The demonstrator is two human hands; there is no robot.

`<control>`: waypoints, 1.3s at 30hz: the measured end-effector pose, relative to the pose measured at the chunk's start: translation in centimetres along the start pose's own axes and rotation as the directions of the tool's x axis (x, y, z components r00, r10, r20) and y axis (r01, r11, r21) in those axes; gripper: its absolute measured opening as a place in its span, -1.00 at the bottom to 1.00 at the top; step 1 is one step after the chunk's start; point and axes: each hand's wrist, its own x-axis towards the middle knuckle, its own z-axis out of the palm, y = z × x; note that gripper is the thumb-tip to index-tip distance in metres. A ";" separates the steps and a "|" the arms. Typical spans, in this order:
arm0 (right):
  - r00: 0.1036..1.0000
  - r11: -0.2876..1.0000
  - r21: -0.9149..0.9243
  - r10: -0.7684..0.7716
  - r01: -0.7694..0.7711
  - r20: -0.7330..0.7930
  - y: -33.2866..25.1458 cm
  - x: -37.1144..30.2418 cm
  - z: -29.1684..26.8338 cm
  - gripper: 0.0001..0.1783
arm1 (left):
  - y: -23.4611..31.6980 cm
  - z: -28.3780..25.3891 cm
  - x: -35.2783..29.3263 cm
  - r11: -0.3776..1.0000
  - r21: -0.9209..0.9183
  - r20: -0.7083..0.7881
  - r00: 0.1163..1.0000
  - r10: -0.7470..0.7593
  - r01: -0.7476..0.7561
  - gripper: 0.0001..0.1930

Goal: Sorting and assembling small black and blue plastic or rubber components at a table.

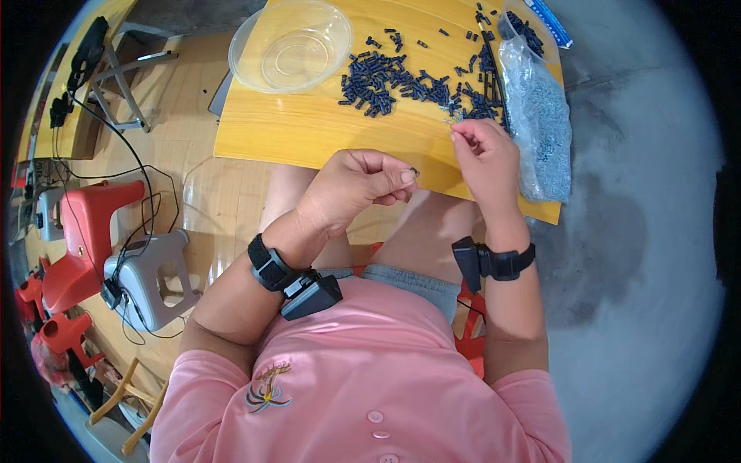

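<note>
My left hand [361,179] is closed just off the table's near edge, above my lap. Its thumb and forefinger pinch a small dark piece, of which only the tip shows. Farther right, my right hand [488,150] is over the table with thumb and forefinger pressed together; anything between them is too small to make out. Just beyond those fingertips lie a few thin metallic bits [452,116]. They border a loose heap of small black cylindrical parts [374,81] spread across the table [285,127].
An empty clear plastic bowl [251,58] stands at the table's far left. Along the right edge lies a clear bag of small metallic pieces [544,147], with a clear tub of black parts [526,38] beyond it. Red and grey stools [154,285] and cables occupy the left floor.
</note>
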 end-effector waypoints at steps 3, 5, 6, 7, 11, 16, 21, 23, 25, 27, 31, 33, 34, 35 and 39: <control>0.991 0.978 -0.168 -0.131 0.127 -0.012 1.0 0.8 0.8 -0.93 | 0.1 -0.3 0.2 1.000 -0.012 0.016 1.000 0.020 -0.019 -0.82; 0.987 0.952 -0.268 -0.160 0.151 -0.013 1.1 1.1 1.0 -0.93 | 0.2 -0.5 0.3 0.998 -0.023 0.054 0.997 0.059 -0.058 -0.83; 0.987 0.952 -0.267 -0.158 0.149 -0.011 1.2 1.3 1.1 -0.93 | 0.3 -0.6 0.3 0.998 -0.025 0.053 0.997 0.056 -0.055 -0.83; 0.978 0.935 -0.294 -0.206 0.196 -0.003 1.3 1.4 1.2 -0.94 | 0.5 -0.5 0.3 0.998 -0.022 0.068 0.996 0.065 -0.064 -0.83; 0.960 0.889 -0.366 -0.273 0.275 0.056 1.2 1.7 1.4 -0.94 | 0.4 -0.6 0.6 0.993 -0.017 0.103 0.988 0.114 -0.113 -0.82; 0.938 0.825 -0.447 -0.315 0.346 0.144 0.4 2.0 1.3 -0.94 | 0.9 -0.3 0.4 0.992 -0.040 0.126 0.984 0.125 -0.121 -0.83; 0.924 0.776 -0.502 -0.311 0.382 0.223 -0.2 1.9 1.2 -0.92 | 0.5 -0.1 0.4 0.979 -0.086 0.129 0.972 0.195 -0.185 -0.82; 0.936 0.827 -0.441 -0.336 0.348 0.109 -0.6 1.5 0.7 -0.89 | 0.7 0.2 0.2 0.976 -0.085 0.122 0.970 0.209 -0.200 -0.81; 0.972 0.918 -0.321 -0.227 0.233 0.056 -1.2 0.8 0.3 -0.89 | 1.0 0.5 -0.3 0.982 -0.057 0.104 0.978 0.183 -0.178 -0.80; 0.994 0.975 -0.195 -0.107 0.107 0.015 -1.4 0.1 -0.2 -0.89 | 1.1 0.7 -0.6 0.987 -0.031 0.093 0.983 0.157 -0.155 -0.80; 0.981 0.910 0.367 0.192 -0.192 0.036 -1.7 -1.5 -1.0 -0.91 | 0.5 1.3 -0.5 0.984 -0.024 0.123 0.976 0.180 -0.178 -0.80; 0.973 0.837 0.504 0.228 -0.212 0.031 -2.2 -2.1 -1.4 -0.91 | 0.3 1.6 -0.6 0.980 -0.027 0.135 0.971 0.197 -0.195 -0.80; 0.973 0.829 0.514 0.225 -0.221 0.056 -2.4 -2.4 -1.6 -0.89 | 0.2 1.7 -0.7 0.979 -0.025 0.136 0.970 0.202 -0.201 -0.80; 0.972 0.821 0.523 0.221 -0.231 0.082 -2.7 -2.7 -1.8 -0.87 | 0.1 1.8 -0.9 0.978 -0.023 0.138 0.968 0.208 -0.207 -0.80; 0.965 0.831 0.494 0.193 -0.256 0.175 -4.0 -3.7 -3.1 -0.85 | -0.2 2.2 -1.3 0.971 -0.007 0.150 0.960 0.236 -0.238 -0.80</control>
